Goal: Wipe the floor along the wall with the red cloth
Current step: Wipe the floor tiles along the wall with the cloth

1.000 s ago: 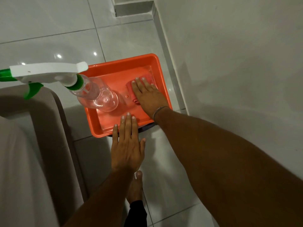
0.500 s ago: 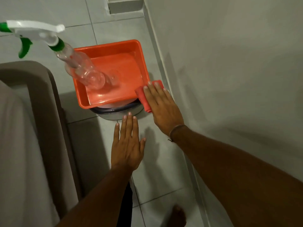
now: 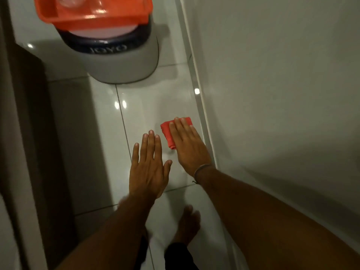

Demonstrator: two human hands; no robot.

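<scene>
Looking down at my own two hands on a glossy white tiled floor (image 3: 140,106). My right hand (image 3: 188,144) lies flat, fingers straight, pressing the red cloth (image 3: 168,133) onto the tile just beside the pale skirting at the foot of the wall (image 3: 272,94) on my right. The cloth is folded small; most of it is hidden under my fingers and palm, with a strip showing on the thumb side and a little past my fingertips. It looks soft and light, likely to bunch or slip out unless I press evenly through the whole palm, so I judge the flat hold on its middle is the right one. My left hand (image 3: 149,164) is open and empty, spread flat near the tile, just beside the right hand and not touching the cloth. Farther ahead stands a grey bin (image 3: 124,63) with an orange tray (image 3: 93,16) on top. My bare foot (image 3: 188,224) shows below
</scene>
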